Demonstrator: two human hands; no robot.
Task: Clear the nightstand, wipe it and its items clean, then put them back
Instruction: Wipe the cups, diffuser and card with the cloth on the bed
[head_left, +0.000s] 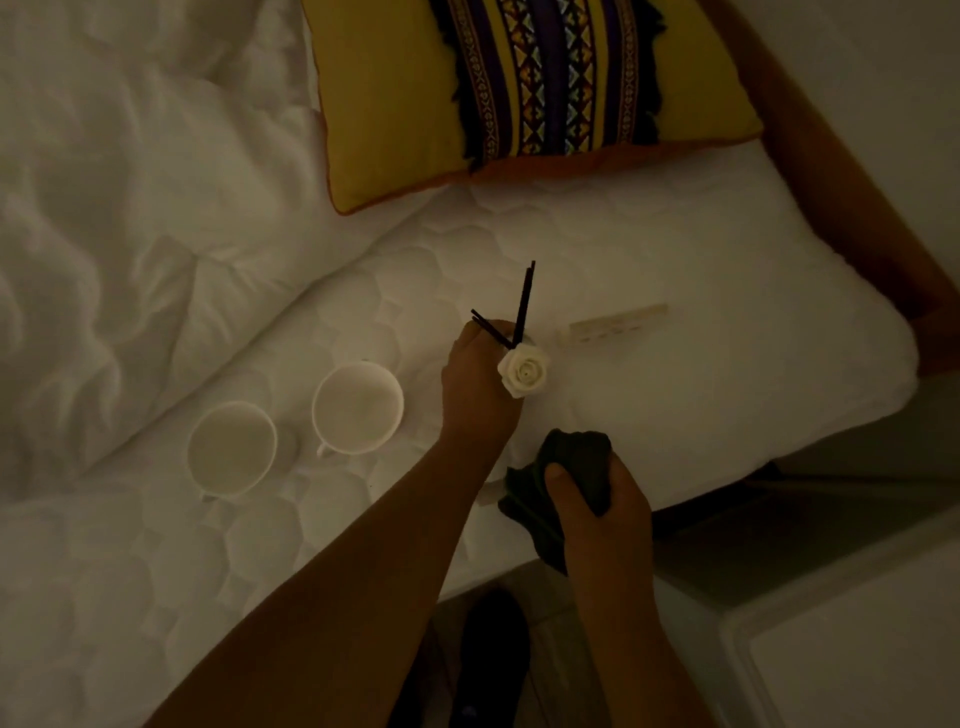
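My left hand (475, 387) is closed around a reed diffuser over the white mattress (675, 270). Its black sticks (522, 306) and a white rose (523, 370) poke up above my fingers; the bottle itself is hidden in my grip. My right hand (602, 512) clutches a dark crumpled cloth (563, 467) just below and right of the diffuser. Two white cups (358, 408) (231, 449) stand side by side on the mattress to the left. A small pale flat box (615, 325) lies on the mattress to the right of the diffuser.
A yellow patterned cushion (530, 88) lies at the head of the bed. A rumpled white duvet (130, 234) covers the left side. The wooden bed frame (852, 208) runs along the right. A white nightstand corner (852, 670) shows at bottom right, and a dark shoe (493, 660) rests on the floor.
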